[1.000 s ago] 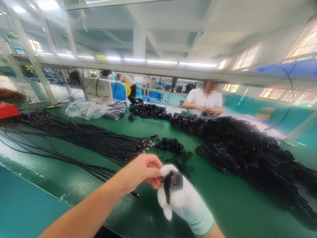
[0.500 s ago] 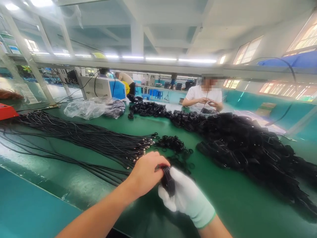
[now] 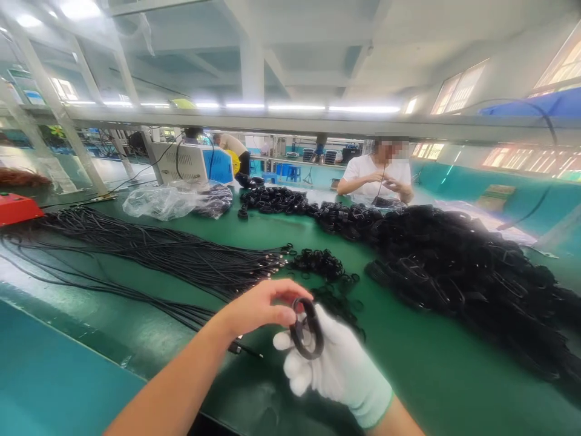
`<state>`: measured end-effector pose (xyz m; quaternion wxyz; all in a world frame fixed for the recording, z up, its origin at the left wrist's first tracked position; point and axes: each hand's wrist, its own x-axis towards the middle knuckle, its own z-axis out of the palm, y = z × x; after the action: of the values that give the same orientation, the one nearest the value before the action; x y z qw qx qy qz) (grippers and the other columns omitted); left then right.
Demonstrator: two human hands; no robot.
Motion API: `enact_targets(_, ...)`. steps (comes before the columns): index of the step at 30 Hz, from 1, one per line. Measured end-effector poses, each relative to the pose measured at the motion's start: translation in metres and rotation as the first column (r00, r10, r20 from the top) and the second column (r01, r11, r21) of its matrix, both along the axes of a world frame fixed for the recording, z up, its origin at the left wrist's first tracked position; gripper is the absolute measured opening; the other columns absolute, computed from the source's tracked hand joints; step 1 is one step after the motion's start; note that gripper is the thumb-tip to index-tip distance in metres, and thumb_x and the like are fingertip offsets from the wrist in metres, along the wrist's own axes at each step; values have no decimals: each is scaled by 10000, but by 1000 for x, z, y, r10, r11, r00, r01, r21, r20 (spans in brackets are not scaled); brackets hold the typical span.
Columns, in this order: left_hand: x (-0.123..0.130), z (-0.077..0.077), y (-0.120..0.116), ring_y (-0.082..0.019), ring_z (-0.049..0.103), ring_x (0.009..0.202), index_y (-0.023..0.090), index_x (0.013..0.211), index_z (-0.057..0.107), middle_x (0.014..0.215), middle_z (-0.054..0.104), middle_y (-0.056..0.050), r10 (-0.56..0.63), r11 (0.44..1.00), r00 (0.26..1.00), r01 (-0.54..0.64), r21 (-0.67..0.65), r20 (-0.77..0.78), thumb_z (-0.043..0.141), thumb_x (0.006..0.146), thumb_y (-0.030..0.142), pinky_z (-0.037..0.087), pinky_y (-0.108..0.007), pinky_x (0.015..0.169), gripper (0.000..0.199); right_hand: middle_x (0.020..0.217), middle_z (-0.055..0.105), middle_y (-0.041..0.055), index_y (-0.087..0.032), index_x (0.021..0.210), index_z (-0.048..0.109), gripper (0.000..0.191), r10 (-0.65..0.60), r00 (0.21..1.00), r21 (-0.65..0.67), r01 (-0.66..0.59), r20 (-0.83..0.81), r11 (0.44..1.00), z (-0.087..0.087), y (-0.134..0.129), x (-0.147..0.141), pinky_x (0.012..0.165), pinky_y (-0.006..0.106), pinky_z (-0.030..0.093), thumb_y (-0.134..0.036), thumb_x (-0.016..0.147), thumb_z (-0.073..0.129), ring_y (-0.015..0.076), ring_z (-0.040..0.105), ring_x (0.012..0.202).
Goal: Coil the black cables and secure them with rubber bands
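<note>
A small black coiled cable [image 3: 318, 332] is held upright between my two hands, its open loop facing me. My bare left hand [image 3: 261, 306] pinches the coil's upper left edge with thumb and fingers. In a white glove, my right hand [image 3: 340, 363] supports the coil from behind and the right, its fingers curled below. Straight black cables [image 3: 172, 242] with metal plug ends lie across the green table to the left. Just beyond my hands is a heap of small black rings [image 3: 318, 262].
A big pile of coiled black cables [image 3: 454, 266] covers the right side. Farther back are a clear plastic bag [image 3: 158, 200], a white-and-blue machine [image 3: 195, 162] and a red box [image 3: 18, 208]. Across the table a person in a white shirt [image 3: 358, 169] handles a cable.
The coil has turned so its loop opening faces me. My left hand has shifted slightly left, and my right fingers have loosened from around the coil.
</note>
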<state>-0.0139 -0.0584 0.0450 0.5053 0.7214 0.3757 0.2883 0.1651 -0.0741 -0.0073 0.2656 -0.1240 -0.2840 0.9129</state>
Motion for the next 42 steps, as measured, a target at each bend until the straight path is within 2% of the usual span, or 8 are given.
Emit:
enact_targets(6,14,-5,-2,-172,571,806,217,900,657,845,628,2,345,930,918,-307,202,-193,577,764,342,448,-273,718,201,1048,547,86,-180,1175,470,536,-348,894,405,218,281,888,8,2,6,781,427,518,-216,702,719,224,607,902)
enact_targets(12,21,-23,-21,-109,559,720,224,951,625,897,589,9,453,818,883,-358,451,-121,475,709,29,455,-224,672,344,1086,532,111,-152,1167,473,494,-239,952,379,153,191,913,5,1,8,798,450,502,-206,727,692,252,610,937)
enact_targets(19,32,-50,-26,-111,575,728,184,876,670,781,596,-11,605,593,795,-495,635,54,446,800,53,459,-218,679,271,1110,555,100,-172,1160,508,330,-141,990,273,129,26,953,-5,-7,-1,807,426,494,-199,837,571,214,615,929)
enact_targets(25,23,-17,-19,-115,558,647,241,921,664,776,605,22,549,761,826,-429,487,-131,603,758,205,456,-228,620,177,1022,595,103,-123,1107,554,342,-97,990,110,108,-107,988,-14,3,9,776,351,508,-346,848,557,190,608,906)
enact_targets(28,7,-1,-18,-129,564,655,261,973,641,847,620,19,574,779,805,-481,402,-149,607,769,368,463,-249,621,233,1094,567,122,-130,1200,495,461,-77,982,71,91,-174,993,-7,8,20,671,294,514,-446,865,485,171,604,835)
enact_targets(32,-4,-1,-17,-175,595,823,246,945,639,949,639,-4,601,780,786,-538,320,-142,559,798,379,475,-297,756,214,1166,523,126,-115,1237,447,448,-132,972,36,142,-196,989,8,11,27,717,280,493,-376,873,470,158,579,854)
enact_targets(38,7,-3,-15,-200,513,1098,295,1170,578,1195,578,-4,231,947,964,-192,256,-129,601,732,197,387,-320,979,450,950,591,107,-120,1131,488,412,-44,993,-15,42,-109,999,2,9,16,594,328,529,-398,828,465,231,610,826)
enact_targets(42,9,-6,-12,-192,553,1029,276,1114,627,1099,629,-3,198,968,970,-171,182,-142,641,699,198,420,-300,934,423,894,605,98,-109,1014,528,299,-117,993,86,114,28,990,-5,5,9,538,254,519,-190,733,590,186,632,730)
